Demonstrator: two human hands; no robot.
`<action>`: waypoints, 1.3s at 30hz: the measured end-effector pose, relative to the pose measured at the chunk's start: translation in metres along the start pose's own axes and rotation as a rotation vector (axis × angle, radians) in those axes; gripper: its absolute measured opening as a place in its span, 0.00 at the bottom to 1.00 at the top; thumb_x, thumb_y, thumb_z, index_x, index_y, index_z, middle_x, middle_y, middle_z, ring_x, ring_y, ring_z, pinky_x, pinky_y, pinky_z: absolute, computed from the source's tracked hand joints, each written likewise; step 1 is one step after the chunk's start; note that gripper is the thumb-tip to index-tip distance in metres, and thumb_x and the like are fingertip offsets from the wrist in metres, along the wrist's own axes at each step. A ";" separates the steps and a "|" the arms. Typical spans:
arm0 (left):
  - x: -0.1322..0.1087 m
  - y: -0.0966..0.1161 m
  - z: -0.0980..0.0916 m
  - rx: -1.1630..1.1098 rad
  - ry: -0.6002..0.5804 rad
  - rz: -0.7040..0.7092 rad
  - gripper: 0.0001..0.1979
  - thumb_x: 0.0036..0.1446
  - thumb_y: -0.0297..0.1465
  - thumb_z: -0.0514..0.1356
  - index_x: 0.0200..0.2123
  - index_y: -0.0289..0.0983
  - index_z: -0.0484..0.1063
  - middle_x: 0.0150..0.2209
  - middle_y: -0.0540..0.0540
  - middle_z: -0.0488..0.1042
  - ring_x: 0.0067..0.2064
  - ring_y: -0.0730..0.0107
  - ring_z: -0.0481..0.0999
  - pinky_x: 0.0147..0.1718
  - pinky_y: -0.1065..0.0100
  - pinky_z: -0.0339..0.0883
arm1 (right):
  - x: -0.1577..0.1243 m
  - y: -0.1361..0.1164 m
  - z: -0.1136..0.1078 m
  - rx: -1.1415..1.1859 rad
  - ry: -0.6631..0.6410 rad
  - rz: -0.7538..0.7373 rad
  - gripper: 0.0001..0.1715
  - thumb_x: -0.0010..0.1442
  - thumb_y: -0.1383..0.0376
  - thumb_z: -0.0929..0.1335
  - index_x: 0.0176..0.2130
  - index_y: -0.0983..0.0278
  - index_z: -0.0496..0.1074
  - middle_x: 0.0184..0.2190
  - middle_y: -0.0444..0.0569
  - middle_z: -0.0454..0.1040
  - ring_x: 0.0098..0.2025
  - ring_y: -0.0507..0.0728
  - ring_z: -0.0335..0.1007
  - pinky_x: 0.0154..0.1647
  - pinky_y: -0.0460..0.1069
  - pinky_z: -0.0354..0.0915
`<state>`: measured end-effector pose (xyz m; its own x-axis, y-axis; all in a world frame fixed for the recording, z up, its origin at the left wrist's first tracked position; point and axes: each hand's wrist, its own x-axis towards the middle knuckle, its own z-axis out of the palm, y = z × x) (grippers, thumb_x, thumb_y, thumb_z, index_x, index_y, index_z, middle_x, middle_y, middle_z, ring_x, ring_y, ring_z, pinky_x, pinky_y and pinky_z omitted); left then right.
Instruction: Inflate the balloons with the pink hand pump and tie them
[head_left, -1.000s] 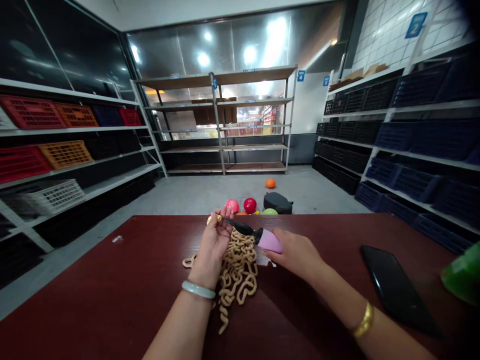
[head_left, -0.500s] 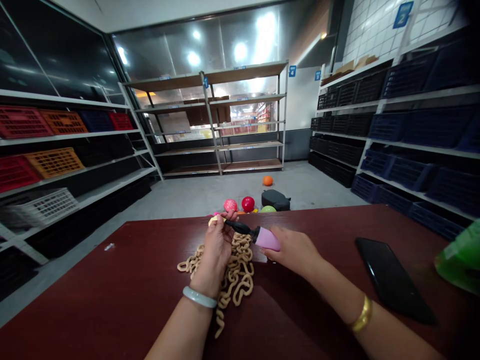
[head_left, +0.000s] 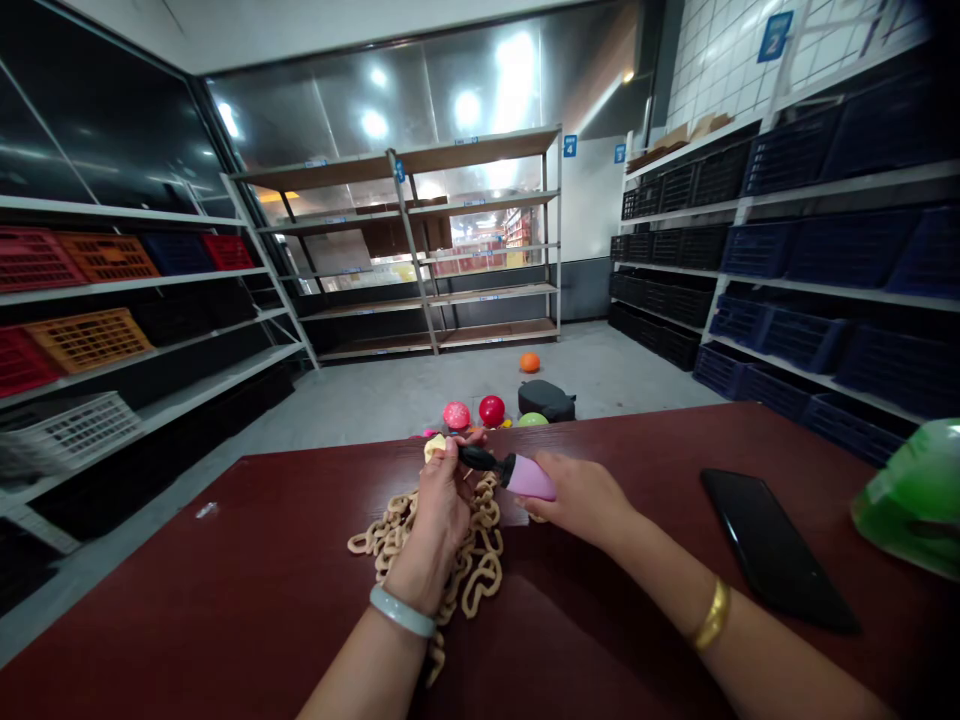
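My right hand (head_left: 581, 492) is wrapped round the pink barrel of a hand balloon pump (head_left: 531, 478), whose black nozzle end points left. At that nozzle, my left hand (head_left: 444, 495) pinches a pale yellow balloon (head_left: 434, 446) that bulges slightly beyond the fingers. The balloon's neck is hidden by those fingers. Beneath my left wrist lies a heap of beige, looped, rope-like strands (head_left: 482, 583) on the dark red table (head_left: 225, 620).
A black phone-like slab (head_left: 776, 545) and a green translucent container (head_left: 911, 500) are on the table's right. Beyond the far edge sit a red balloon (head_left: 492, 410), a pink one (head_left: 456, 415), an orange ball (head_left: 529, 362) and a dark bag (head_left: 546, 400). Crate-filled shelves flank the room.
The pale yellow balloon at the nozzle looks rounder and more raised. Both hands keep their hold on balloon and pump. The whole view has shifted slightly.
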<state>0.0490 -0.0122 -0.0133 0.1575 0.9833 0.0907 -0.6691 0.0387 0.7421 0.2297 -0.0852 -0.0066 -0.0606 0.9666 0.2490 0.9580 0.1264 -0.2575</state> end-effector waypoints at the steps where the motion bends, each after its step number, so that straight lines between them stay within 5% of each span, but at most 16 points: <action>1: -0.001 -0.001 0.000 0.017 -0.003 -0.017 0.10 0.55 0.35 0.65 0.35 0.36 0.70 0.44 0.40 0.78 0.48 0.60 0.77 0.42 0.62 0.73 | 0.000 0.000 0.000 0.001 0.006 -0.005 0.29 0.57 0.43 0.66 0.50 0.57 0.66 0.43 0.50 0.77 0.44 0.65 0.74 0.38 0.53 0.62; 8: -0.001 0.003 0.003 0.129 0.041 -0.085 0.15 0.53 0.38 0.66 0.40 0.34 0.74 0.45 0.38 0.78 0.50 0.56 0.76 0.41 0.62 0.73 | -0.001 -0.001 0.001 0.030 0.033 -0.016 0.31 0.58 0.43 0.65 0.53 0.58 0.66 0.44 0.51 0.76 0.45 0.65 0.73 0.40 0.54 0.63; 15: 0.000 0.018 0.004 -0.086 -0.046 -0.082 0.15 0.55 0.28 0.63 0.47 0.35 0.73 0.50 0.38 0.76 0.53 0.57 0.74 0.47 0.60 0.70 | -0.001 -0.004 0.002 0.053 -0.010 0.006 0.35 0.57 0.42 0.65 0.57 0.57 0.64 0.46 0.52 0.76 0.47 0.65 0.72 0.43 0.55 0.63; 20: 0.002 0.016 0.001 -0.178 -0.081 -0.125 0.13 0.61 0.37 0.58 0.43 0.34 0.73 0.48 0.36 0.76 0.52 0.55 0.74 0.49 0.56 0.70 | -0.001 -0.005 0.001 0.081 -0.025 0.017 0.35 0.57 0.42 0.64 0.57 0.56 0.64 0.46 0.51 0.76 0.48 0.65 0.72 0.43 0.54 0.62; 29: -0.002 0.001 0.005 -0.096 -0.089 0.022 0.10 0.57 0.36 0.63 0.34 0.35 0.70 0.42 0.38 0.78 0.48 0.55 0.77 0.49 0.52 0.70 | -0.002 -0.005 0.001 0.098 -0.069 0.016 0.30 0.57 0.42 0.64 0.50 0.58 0.67 0.44 0.51 0.76 0.45 0.65 0.73 0.39 0.52 0.61; 39: -0.010 0.002 0.014 -0.166 -0.064 -0.133 0.07 0.58 0.32 0.62 0.37 0.34 0.71 0.47 0.35 0.76 0.51 0.53 0.76 0.52 0.53 0.68 | -0.004 -0.007 -0.001 0.090 -0.069 -0.013 0.24 0.59 0.44 0.64 0.45 0.59 0.67 0.40 0.50 0.77 0.42 0.64 0.74 0.34 0.51 0.59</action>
<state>0.0567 -0.0241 -0.0036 0.2945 0.9545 0.0458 -0.7492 0.2009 0.6312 0.2233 -0.0902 -0.0047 -0.0949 0.9774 0.1888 0.9280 0.1555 -0.3387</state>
